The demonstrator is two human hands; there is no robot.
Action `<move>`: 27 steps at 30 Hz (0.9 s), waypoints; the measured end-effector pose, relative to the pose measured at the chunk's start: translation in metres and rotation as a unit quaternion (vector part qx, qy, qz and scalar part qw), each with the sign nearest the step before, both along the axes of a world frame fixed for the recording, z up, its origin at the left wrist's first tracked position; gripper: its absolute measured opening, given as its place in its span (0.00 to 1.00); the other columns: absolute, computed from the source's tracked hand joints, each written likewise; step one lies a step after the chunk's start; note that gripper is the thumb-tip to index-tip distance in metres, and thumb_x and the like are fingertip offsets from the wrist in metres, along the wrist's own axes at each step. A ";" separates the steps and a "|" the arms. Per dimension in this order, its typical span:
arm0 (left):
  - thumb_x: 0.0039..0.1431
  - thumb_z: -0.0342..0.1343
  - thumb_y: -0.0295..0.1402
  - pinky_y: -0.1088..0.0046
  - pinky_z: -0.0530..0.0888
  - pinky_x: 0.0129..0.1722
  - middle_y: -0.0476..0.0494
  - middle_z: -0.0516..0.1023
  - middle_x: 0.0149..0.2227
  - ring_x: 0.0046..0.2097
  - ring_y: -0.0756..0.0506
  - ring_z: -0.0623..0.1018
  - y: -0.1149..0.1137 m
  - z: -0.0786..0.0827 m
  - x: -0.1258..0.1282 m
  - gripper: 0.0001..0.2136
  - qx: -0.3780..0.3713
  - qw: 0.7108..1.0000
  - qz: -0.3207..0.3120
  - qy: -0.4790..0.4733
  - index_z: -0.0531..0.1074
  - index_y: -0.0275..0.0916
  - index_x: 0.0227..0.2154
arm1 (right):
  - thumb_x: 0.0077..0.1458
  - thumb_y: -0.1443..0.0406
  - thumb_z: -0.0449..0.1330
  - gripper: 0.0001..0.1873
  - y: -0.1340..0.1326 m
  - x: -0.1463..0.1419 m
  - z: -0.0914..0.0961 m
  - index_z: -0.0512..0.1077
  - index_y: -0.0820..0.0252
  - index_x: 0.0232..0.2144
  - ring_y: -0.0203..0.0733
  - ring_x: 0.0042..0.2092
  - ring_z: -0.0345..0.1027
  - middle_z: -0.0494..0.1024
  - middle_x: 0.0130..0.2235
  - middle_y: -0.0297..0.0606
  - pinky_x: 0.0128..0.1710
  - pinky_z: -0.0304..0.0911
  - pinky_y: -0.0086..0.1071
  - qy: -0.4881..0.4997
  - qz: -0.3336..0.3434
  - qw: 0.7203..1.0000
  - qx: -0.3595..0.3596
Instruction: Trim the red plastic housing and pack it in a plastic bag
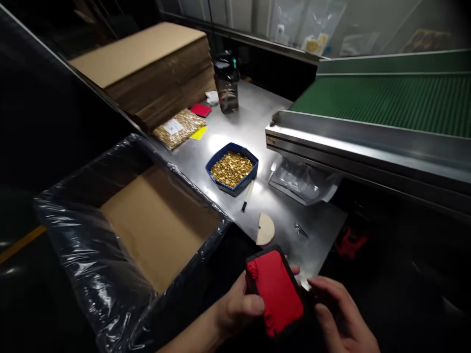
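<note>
A flat red device with a black rim [276, 290] is held low in front of me, just off the near edge of the steel table [253, 127]. My left hand [237, 309] grips its left side, thumb lying on the red face and fingers curled behind. My right hand [340, 314] cups its right edge, fingers bent along the black rim. Above the device, on the table, lie a half-round tan piece [265, 228] and a small metal clip [300, 230].
A blue tray of small gold parts [232, 168] sits mid-table beside a black-tipped tool [247, 196]. A plastic-lined cardboard box [154, 223] stands open at left. Flat cardboard stack [154, 73], bagged gold parts [179, 128], dark bottle [226, 83] behind. Green conveyor [386, 103] at right, clear bags [303, 181] under its edge.
</note>
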State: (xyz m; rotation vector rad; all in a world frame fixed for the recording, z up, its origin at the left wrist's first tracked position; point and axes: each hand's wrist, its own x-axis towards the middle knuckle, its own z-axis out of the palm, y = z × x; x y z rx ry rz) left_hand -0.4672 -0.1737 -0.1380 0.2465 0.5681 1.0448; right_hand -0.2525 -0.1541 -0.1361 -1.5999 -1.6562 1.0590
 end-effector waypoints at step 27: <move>0.32 0.71 0.66 0.46 0.62 0.66 0.21 0.72 0.62 0.67 0.21 0.65 0.013 0.000 0.020 0.63 0.003 0.891 -0.436 -0.127 0.62 0.30 0.67 | 0.64 0.47 0.57 0.21 0.013 0.009 0.051 0.79 0.56 0.35 0.37 0.21 0.70 0.79 0.29 0.38 0.17 0.68 0.28 0.195 0.008 0.963 -0.187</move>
